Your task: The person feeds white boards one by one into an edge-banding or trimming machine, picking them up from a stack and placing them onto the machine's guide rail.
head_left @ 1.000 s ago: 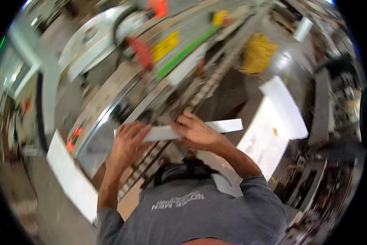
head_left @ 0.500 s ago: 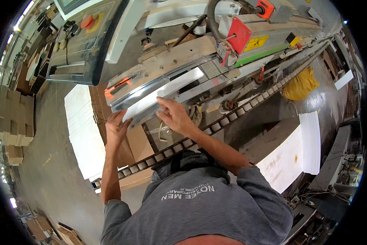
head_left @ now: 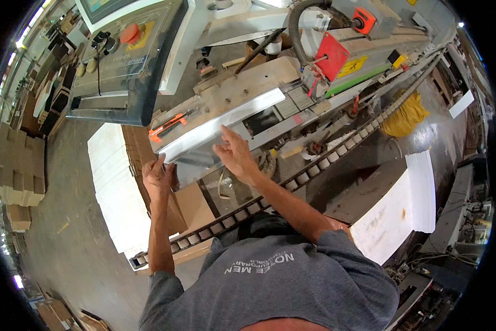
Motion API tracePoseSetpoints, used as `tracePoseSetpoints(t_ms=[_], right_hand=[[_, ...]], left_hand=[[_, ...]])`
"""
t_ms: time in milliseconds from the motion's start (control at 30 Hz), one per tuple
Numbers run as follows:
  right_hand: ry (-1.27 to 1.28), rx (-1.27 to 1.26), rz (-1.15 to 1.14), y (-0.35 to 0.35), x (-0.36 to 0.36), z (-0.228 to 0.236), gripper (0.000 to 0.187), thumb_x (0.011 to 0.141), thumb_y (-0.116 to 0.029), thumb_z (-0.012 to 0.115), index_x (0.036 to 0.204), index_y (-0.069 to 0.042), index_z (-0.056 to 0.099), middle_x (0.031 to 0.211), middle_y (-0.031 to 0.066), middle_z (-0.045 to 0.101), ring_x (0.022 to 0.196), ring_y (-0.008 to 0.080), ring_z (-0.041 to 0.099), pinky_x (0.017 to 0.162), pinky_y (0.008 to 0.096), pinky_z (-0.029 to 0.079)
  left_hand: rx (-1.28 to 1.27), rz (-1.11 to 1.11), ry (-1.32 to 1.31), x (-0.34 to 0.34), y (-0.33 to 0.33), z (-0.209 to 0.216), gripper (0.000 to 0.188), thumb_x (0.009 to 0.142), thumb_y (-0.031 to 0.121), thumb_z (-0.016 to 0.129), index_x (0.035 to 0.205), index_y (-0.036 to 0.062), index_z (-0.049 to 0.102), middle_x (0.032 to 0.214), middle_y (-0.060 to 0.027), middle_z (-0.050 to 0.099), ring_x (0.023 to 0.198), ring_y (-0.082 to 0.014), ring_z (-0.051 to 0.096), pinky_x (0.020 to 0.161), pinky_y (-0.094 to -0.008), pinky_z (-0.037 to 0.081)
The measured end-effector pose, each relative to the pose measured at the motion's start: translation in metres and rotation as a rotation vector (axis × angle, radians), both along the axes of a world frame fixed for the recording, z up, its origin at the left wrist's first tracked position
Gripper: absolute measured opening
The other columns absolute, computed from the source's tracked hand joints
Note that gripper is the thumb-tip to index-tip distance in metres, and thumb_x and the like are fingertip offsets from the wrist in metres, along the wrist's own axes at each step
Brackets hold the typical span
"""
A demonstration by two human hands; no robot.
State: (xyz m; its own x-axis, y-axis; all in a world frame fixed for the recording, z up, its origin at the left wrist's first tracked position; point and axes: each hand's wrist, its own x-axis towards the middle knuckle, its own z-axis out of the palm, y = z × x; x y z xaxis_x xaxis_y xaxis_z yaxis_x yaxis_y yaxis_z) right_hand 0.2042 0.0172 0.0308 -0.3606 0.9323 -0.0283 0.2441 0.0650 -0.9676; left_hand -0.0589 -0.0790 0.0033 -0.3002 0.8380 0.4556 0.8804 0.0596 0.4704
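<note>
A long white strip (head_left: pixel 232 116) lies slantwise on the machine's metal bed, along the edge of a dusty plate (head_left: pixel 248 83). My left hand (head_left: pixel 157 175) is at its near left end, finger and thumb closed at the corner; the exact grip is partly hidden. Just below the strip's middle, my right hand (head_left: pixel 235 153) has its fingers apart and holds nothing. Its forefinger tip is close to the strip's lower edge; whether it touches, I cannot tell. An orange utility knife (head_left: pixel 168 127) rests on the plate beyond the strip.
A control panel (head_left: pixel 115 66) with a red button overhangs at upper left. A red guard plate (head_left: pixel 331 56) stands at the bed's far end. Below the bed runs a roller rail (head_left: pixel 286 185). White boards (head_left: pixel 113 182) are stacked at left, and a white-sided box (head_left: pixel 388 212) is at right.
The strip has shifted away from me, over the shiny rail, uncovering a dark slot in the bed. My right hand's fingers have come away from the strip's face. The view has shifted slightly.
</note>
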Motion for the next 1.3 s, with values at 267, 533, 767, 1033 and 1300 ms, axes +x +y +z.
tracePoseSetpoints(t_ms=[267,533,767,1033,1300], right_hand=[[0.078,-0.05,0.008,0.001,0.001,-0.01,0.071,0.094,-0.022,0.067,0.151,0.0,0.032,0.148,0.026,0.038,0.112,0.0308,0.062,0.094,0.0383,0.054],[0.032,0.089,-0.078,0.032,0.038,-0.023,0.071,0.093,-0.023,0.067,0.151,0.0,0.032,0.15,0.0276,0.036,0.112,0.0346,0.063,0.091,0.038,0.055],[0.029,0.25,-0.246,0.071,0.087,-0.043,0.066,0.093,-0.018,0.07,0.147,0.001,0.039,0.142,0.0252,0.041,0.106,0.0279,0.062,0.074,0.03,0.06],[0.133,0.602,-0.118,0.067,0.225,-0.031,0.05,0.089,-0.004,0.069,0.138,-0.006,0.055,0.102,0.0167,0.07,0.082,0.0203,0.067,0.071,0.0311,0.056],[-0.457,0.536,-0.779,0.012,0.511,-0.002,0.034,0.085,-0.003,0.063,0.118,-0.005,0.068,0.11,0.0196,0.069,0.103,0.0359,0.064,0.089,0.0412,0.052]], left_hand=[[0.056,-0.112,-0.077,-0.003,0.014,0.004,0.018,0.081,0.007,0.078,0.098,0.0006,0.075,0.084,-0.0146,0.064,0.078,-0.0292,0.063,0.07,-0.0377,0.051],[0.098,-0.147,-0.005,0.044,0.049,0.002,0.014,0.081,0.007,0.078,0.093,0.003,0.075,0.082,-0.0133,0.064,0.076,-0.0288,0.063,0.069,-0.0368,0.051],[0.174,-0.2,0.043,0.103,0.093,-0.009,0.017,0.077,0.007,0.081,0.093,0.0062,0.074,0.078,-0.0114,0.062,0.071,-0.0292,0.061,0.063,-0.0375,0.05],[0.242,-0.286,0.101,0.187,0.152,-0.011,0.016,0.075,0.009,0.083,0.087,0.0051,0.072,0.078,-0.0127,0.06,0.071,-0.031,0.06,0.065,-0.0392,0.05],[0.127,-0.324,0.075,0.238,0.199,-0.014,0.024,0.087,0.01,0.075,0.109,0.0008,0.073,0.083,-0.015,0.064,0.07,-0.0297,0.061,0.063,-0.0392,0.049]])
